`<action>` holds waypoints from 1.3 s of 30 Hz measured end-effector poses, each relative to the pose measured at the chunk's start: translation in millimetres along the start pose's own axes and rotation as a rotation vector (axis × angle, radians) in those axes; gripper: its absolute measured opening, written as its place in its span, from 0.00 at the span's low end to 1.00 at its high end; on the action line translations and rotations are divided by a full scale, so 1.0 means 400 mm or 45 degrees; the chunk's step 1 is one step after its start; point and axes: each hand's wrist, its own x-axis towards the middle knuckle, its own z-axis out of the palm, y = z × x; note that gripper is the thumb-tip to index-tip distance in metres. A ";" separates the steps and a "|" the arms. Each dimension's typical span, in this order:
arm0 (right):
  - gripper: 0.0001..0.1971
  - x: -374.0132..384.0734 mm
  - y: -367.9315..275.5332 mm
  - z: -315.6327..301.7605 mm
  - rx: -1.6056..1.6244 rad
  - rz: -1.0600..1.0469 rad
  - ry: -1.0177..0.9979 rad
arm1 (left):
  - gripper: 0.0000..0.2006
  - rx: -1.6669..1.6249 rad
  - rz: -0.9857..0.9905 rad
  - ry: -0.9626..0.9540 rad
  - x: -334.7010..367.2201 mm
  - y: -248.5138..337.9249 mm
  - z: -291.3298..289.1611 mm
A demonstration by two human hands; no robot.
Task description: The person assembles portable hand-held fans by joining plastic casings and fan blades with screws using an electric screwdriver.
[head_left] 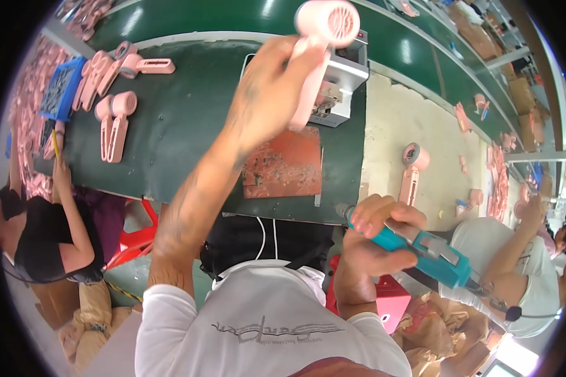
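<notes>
My left hand (267,94) is closed round the handle of a pink handheld fan (336,24), whose round grilled head points up and to the right. The fan is held above the bench, in front of a small grey metal machine (352,72) and partly hiding it. Over the bench's front edge at the right, my right hand (383,235) grips a teal electric screwdriver (443,256). Its tip points left, toward the worn reddish mat (283,166); its cord trails off to the lower right. The tip touches nothing that I can see.
More pink fans (122,119) lie on the green bench (182,119) at left, near a blue bin (63,88) of small dark parts. Another fan (412,169) rests on the pale sheet at right. Co-workers sit on both sides. A red stool (138,232) stands below left.
</notes>
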 end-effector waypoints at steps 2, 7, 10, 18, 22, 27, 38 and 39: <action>0.38 0.000 -0.039 -0.017 -0.006 0.017 0.025 | 0.17 0.130 0.117 0.050 -0.130 0.018 -0.025; 0.37 0.035 0.001 0.001 0.072 -0.127 -0.090 | 0.15 -0.568 -0.465 0.017 -0.292 -0.018 -0.039; 0.38 0.034 0.033 0.021 0.163 -0.108 -0.118 | 0.15 -0.549 -0.643 -0.072 -0.346 -0.051 -0.018; 0.38 0.031 0.035 0.089 0.371 -0.162 -0.183 | 0.14 -0.246 -0.588 -0.185 -0.400 -0.063 0.024; 0.46 0.032 0.055 0.094 0.204 -0.185 -0.229 | 0.13 -0.168 -0.544 -0.181 -0.398 -0.054 0.030; 0.37 0.030 0.065 0.098 0.166 -0.265 -0.318 | 0.13 0.010 -0.464 -0.193 -0.390 -0.046 0.031; 0.34 0.032 0.072 0.087 0.230 -0.133 -0.239 | 0.12 -0.048 -0.468 -0.170 -0.384 -0.047 0.033; 0.38 0.033 0.077 0.089 0.217 -0.197 -0.196 | 0.12 -0.041 -0.469 -0.182 -0.383 -0.048 0.030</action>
